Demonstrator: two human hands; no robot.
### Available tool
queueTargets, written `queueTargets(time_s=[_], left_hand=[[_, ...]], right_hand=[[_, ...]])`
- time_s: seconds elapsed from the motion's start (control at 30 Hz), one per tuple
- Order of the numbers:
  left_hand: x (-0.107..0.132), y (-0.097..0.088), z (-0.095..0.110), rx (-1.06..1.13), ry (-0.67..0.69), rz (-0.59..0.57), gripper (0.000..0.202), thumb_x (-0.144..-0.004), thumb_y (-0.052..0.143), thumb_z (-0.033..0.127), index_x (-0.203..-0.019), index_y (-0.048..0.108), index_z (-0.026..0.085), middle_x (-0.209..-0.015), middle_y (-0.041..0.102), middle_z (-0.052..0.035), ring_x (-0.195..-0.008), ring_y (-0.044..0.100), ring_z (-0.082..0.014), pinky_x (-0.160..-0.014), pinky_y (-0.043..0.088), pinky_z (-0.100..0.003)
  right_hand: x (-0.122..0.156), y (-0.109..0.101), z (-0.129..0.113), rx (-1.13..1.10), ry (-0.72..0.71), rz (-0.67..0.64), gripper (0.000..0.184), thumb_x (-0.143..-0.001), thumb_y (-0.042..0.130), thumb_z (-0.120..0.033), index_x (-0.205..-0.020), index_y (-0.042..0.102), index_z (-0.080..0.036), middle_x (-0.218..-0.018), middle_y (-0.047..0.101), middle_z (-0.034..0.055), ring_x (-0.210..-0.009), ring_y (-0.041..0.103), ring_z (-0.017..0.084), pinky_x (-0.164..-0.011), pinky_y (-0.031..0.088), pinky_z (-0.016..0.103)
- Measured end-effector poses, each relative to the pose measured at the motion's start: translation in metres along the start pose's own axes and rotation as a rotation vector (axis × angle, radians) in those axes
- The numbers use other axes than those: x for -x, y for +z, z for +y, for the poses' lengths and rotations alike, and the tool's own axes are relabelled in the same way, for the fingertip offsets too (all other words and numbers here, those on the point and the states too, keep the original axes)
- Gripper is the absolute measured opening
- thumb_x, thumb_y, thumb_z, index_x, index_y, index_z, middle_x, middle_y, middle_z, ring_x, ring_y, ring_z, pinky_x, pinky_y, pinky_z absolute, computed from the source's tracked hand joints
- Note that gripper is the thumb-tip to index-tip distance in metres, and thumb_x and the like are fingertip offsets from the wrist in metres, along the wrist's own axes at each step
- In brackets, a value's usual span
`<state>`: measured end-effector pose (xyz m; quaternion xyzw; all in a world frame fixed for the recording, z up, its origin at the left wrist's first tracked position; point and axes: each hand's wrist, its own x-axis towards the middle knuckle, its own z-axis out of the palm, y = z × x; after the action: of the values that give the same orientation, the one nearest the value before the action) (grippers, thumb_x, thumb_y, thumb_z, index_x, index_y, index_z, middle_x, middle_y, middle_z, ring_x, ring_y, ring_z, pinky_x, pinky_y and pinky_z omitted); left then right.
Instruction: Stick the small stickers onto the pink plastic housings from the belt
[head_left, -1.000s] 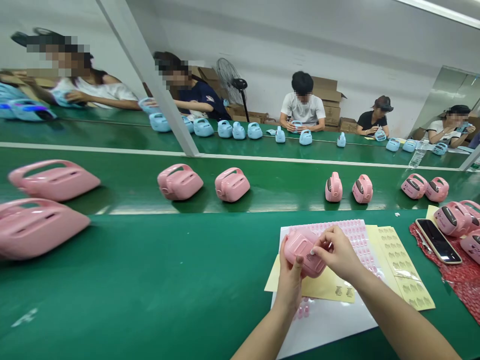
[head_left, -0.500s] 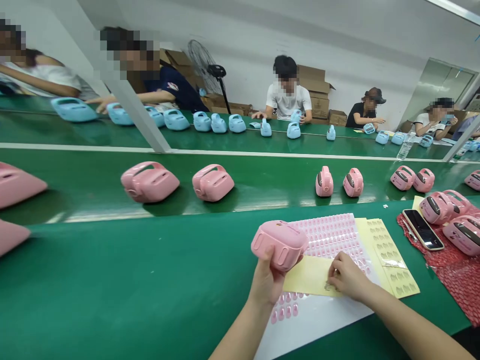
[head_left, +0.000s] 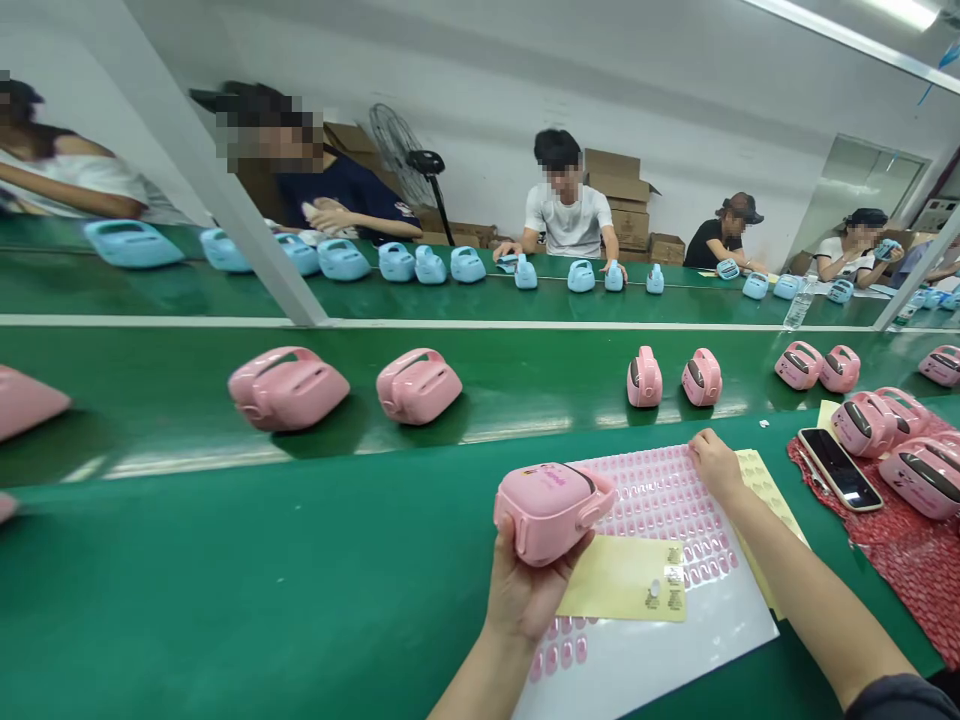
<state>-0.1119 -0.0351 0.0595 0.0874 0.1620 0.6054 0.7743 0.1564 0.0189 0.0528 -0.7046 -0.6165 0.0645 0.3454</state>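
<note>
My left hand [head_left: 525, 590] grips a pink plastic case with a carry handle [head_left: 551, 512] from below, tilted above the work surface. Small printed markings show on its upper face. Under it lies a white sheet with rows of glossy pink oval stickers [head_left: 652, 490]. A yellow label sheet [head_left: 619, 580] with small dark print and a whitish oval spot rests over that sheet, beside my left hand. My right hand [head_left: 716, 468] is at the sticker sheet's far right corner with its fingers bent together; what lies between the fingertips is hidden.
Another yellow label sheet [head_left: 772, 500] lies under my right forearm. A phone [head_left: 840, 468] and several pink cases [head_left: 926, 472] sit on red bubble wrap [head_left: 900, 560] at right. More pink cases [head_left: 289, 388] stand along the green belt [head_left: 525, 370]. Co-workers sit opposite behind blue cases [head_left: 343, 260].
My right hand has moved from the yellow label sheet up to the sticker sheet's far corner. My left hand has turned the pink case, so its handle now shows at the right.
</note>
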Motion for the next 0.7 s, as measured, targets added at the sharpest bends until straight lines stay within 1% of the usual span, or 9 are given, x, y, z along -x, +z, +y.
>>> queueTargets(time_s=[0.07, 0.13, 0.17, 0.23, 0.3, 0.4, 0.47, 0.53, 0.7], left_hand=[[-0.001, -0.004, 0.001, 0.049, -0.001, -0.059, 0.047, -0.081, 0.054, 0.032, -0.126, 0.046, 0.026, -0.099, 0.07, -0.0098, -0.087, 0.066, -0.028, -0.07, 0.056, -0.042], [-0.002, -0.009, 0.001, 0.078, -0.011, -0.134, 0.047, -0.081, 0.053, 0.036, -0.126, 0.047, 0.023, -0.106, 0.067, -0.0131, -0.094, 0.063, -0.0298, -0.077, 0.054, -0.042], [-0.002, -0.012, 0.0, 0.085, -0.02, -0.18, 0.048, -0.081, 0.053, 0.039, -0.125, 0.049, 0.02, -0.108, 0.066, -0.0152, -0.098, 0.062, -0.0306, -0.081, 0.052, -0.042], [-0.002, -0.015, -0.001, 0.096, -0.043, -0.287, 0.05, -0.082, 0.05, 0.044, -0.123, 0.051, 0.016, -0.113, 0.063, -0.0186, -0.103, 0.059, -0.0313, -0.086, 0.049, -0.04], [-0.001, -0.016, -0.003, 0.123, -0.046, -0.398, 0.051, -0.084, 0.042, 0.049, -0.12, 0.055, 0.014, -0.115, 0.062, -0.0192, -0.107, 0.057, -0.0296, -0.091, 0.045, -0.038], [0.001, -0.015, -0.003, 0.16, -0.009, -0.496, 0.054, -0.088, 0.03, 0.05, -0.114, 0.06, 0.013, -0.117, 0.06, -0.0183, -0.11, 0.055, -0.0258, -0.095, 0.041, -0.035], [0.002, -0.013, -0.002, 0.17, 0.007, -0.518, 0.055, -0.089, 0.027, 0.05, -0.113, 0.06, 0.014, -0.119, 0.06, -0.0175, -0.111, 0.055, -0.0239, -0.096, 0.04, -0.033], [0.004, -0.012, -0.001, 0.174, -0.001, -0.53, 0.056, -0.089, 0.026, 0.051, -0.116, 0.058, 0.014, -0.119, 0.059, -0.017, -0.111, 0.054, -0.0233, -0.096, 0.04, -0.033], [0.007, -0.012, 0.0, 0.226, -0.04, -0.49, 0.056, -0.088, 0.027, 0.052, -0.13, 0.043, 0.018, -0.122, 0.058, -0.0154, -0.112, 0.054, -0.0247, -0.098, 0.038, -0.037]], right_hand=[[0.007, 0.001, -0.01, -0.033, 0.009, 0.059, 0.016, -0.076, 0.049, -0.013, -0.069, 0.062, -0.02, -0.092, 0.059, 0.0091, -0.09, 0.055, 0.023, -0.073, 0.043, 0.032], [0.017, 0.003, -0.032, -0.147, 0.032, 0.075, 0.012, -0.077, 0.052, -0.019, -0.069, 0.061, -0.019, -0.097, 0.059, 0.0108, -0.098, 0.054, 0.024, -0.077, 0.043, 0.035], [0.024, 0.005, -0.046, -0.258, 0.049, 0.049, 0.011, -0.076, 0.054, -0.023, -0.068, 0.061, -0.019, -0.098, 0.059, 0.0109, -0.1, 0.054, 0.024, -0.077, 0.044, 0.035], [0.041, 0.009, -0.08, -0.665, 0.115, -0.097, 0.014, -0.072, 0.059, -0.03, -0.065, 0.061, -0.019, -0.101, 0.061, 0.0104, -0.104, 0.053, 0.026, -0.079, 0.044, 0.036], [0.058, 0.012, -0.114, -0.953, 0.15, -0.199, 0.017, -0.065, 0.067, -0.035, -0.062, 0.062, -0.019, -0.11, 0.058, 0.0098, -0.112, 0.049, 0.028, -0.087, 0.04, 0.04], [0.075, 0.013, -0.15, -1.05, 0.176, -0.227, 0.015, -0.057, 0.072, -0.032, -0.056, 0.062, -0.021, -0.116, 0.054, 0.008, -0.119, 0.042, 0.027, -0.1, 0.027, 0.042], [0.078, 0.014, -0.16, -1.056, 0.205, -0.233, 0.014, -0.055, 0.072, -0.029, -0.053, 0.062, -0.021, -0.116, 0.052, 0.008, -0.119, 0.04, 0.027, -0.102, 0.023, 0.042], [0.078, 0.016, -0.162, -1.07, 0.23, -0.229, 0.013, -0.055, 0.072, -0.028, -0.052, 0.061, -0.021, -0.114, 0.052, 0.0085, -0.117, 0.042, 0.027, -0.102, 0.024, 0.042], [0.078, 0.021, -0.164, -1.078, 0.229, -0.157, 0.01, -0.057, 0.069, -0.028, -0.053, 0.064, -0.021, -0.101, 0.054, 0.0074, -0.115, 0.042, 0.027, -0.099, 0.028, 0.04]])
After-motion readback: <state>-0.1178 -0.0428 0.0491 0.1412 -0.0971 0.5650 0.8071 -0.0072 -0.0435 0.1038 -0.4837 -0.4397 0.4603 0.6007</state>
